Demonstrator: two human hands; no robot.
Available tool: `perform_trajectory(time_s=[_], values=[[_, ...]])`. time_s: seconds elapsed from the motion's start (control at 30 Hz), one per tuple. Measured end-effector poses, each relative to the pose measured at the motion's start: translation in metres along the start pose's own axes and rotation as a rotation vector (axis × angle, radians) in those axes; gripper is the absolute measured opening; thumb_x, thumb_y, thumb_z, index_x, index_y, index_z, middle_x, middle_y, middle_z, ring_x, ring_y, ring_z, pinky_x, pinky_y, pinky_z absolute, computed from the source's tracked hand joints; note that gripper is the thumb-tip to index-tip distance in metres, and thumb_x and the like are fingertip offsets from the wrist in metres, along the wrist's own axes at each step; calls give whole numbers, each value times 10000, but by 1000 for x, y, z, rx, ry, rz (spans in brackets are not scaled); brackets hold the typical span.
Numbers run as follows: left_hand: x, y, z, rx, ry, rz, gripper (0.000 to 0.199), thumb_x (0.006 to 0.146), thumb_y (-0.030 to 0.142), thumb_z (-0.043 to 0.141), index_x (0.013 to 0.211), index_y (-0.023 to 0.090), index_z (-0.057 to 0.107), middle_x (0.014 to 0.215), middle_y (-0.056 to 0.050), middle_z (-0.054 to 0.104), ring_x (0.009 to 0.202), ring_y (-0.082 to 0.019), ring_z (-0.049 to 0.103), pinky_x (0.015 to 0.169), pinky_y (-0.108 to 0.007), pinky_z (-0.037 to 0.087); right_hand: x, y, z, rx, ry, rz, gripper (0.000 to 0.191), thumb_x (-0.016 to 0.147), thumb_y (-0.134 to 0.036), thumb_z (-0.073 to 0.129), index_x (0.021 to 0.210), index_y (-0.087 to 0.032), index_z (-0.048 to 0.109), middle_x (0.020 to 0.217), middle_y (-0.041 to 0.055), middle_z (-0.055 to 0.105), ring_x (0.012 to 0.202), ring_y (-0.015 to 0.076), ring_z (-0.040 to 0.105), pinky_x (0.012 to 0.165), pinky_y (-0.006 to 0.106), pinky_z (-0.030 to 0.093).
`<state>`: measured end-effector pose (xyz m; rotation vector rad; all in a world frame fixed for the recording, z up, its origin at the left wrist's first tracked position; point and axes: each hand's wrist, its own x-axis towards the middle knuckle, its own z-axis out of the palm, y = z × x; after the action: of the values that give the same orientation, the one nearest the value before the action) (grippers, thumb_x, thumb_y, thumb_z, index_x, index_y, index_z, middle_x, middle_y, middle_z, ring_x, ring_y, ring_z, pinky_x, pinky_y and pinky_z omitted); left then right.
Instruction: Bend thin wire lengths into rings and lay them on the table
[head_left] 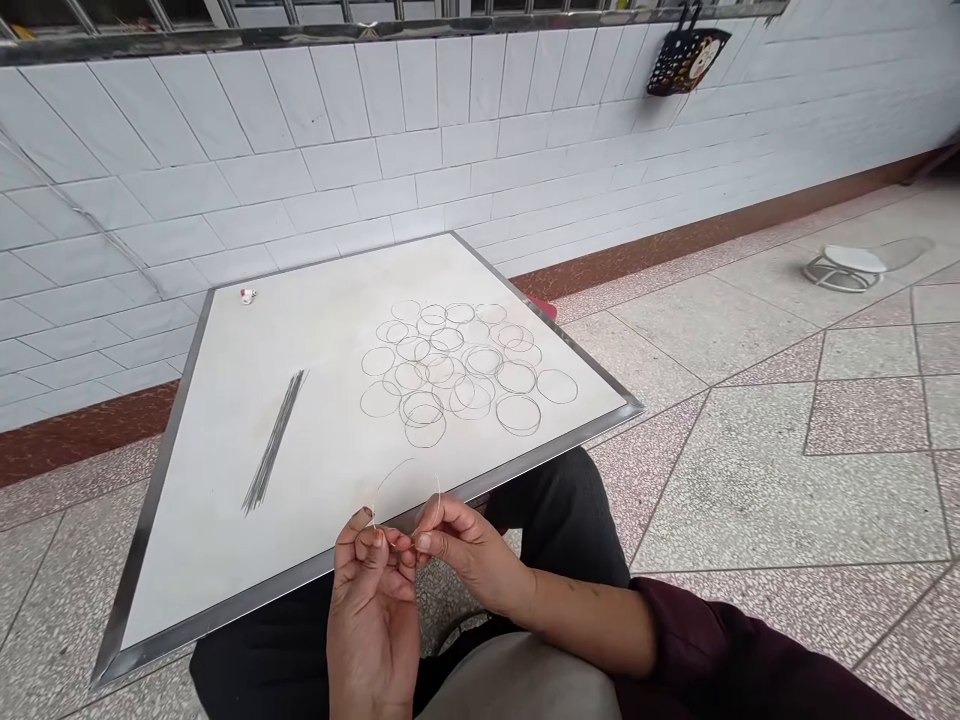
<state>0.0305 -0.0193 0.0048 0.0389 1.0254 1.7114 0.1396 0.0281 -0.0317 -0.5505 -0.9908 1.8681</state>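
A thin wire ring (411,461) is held upright between my two hands at the table's near edge. My left hand (375,600) pinches the wire at its lower left, palm turned up. My right hand (469,550) grips it at the lower right between thumb and forefinger. The place where the wire's ends meet is hidden by the fingers. Beyond my hands, many similar wire rings (518,413) lie flat and overlapping on the white table (315,500). To the left lies a bundle of straight wires (274,440).
A small white and red object (248,296) sits at the table's far left corner. Metal edging (225,610) frames the tabletop. Behind it stands a white tiled wall (337,170) with a hanging dotted bag (686,60). A low stool (846,265) stands on the floor to the right.
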Motion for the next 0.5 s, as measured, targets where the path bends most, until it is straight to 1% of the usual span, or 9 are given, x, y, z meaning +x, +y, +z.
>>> perform_trajectory(time_s=[0.1, 0.23, 0.43, 0.5], values=[[0, 2, 0, -6, 13, -6, 362, 688, 129, 820, 1008, 226, 682, 776, 20, 622, 701, -102, 607, 657, -199, 534, 1, 0, -1, -11, 15, -1, 303, 753, -431, 803, 761, -185, 627, 686, -27, 602, 640, 106, 556, 660, 261, 461], [-1, 4, 2, -7, 4, -6, 357, 691, 124, 816, 1005, 223, 678, 767, 21, 613, 684, -100, 596, 650, -198, 535, 1, 0, -1, -6, 53, -16, 279, 753, -427, 802, 799, -191, 662, 729, -11, 648, 663, 116, 596, 676, 270, 484], [0, 3, 5, 0, -7, -2, 349, 700, 123, 809, 1006, 227, 679, 751, 18, 612, 684, -101, 595, 658, -197, 538, -1, 4, 1, 15, 98, -35, 293, 753, -443, 802, 788, -196, 647, 727, -4, 658, 649, 114, 602, 670, 267, 494], [1, 3, 5, 1, -5, 7, 341, 695, 117, 808, 991, 227, 679, 748, 19, 610, 683, -102, 594, 659, -198, 538, 0, 4, 1, 24, 93, -31, 303, 752, -448, 803, 784, -197, 636, 742, -3, 655, 647, 112, 597, 671, 268, 493]])
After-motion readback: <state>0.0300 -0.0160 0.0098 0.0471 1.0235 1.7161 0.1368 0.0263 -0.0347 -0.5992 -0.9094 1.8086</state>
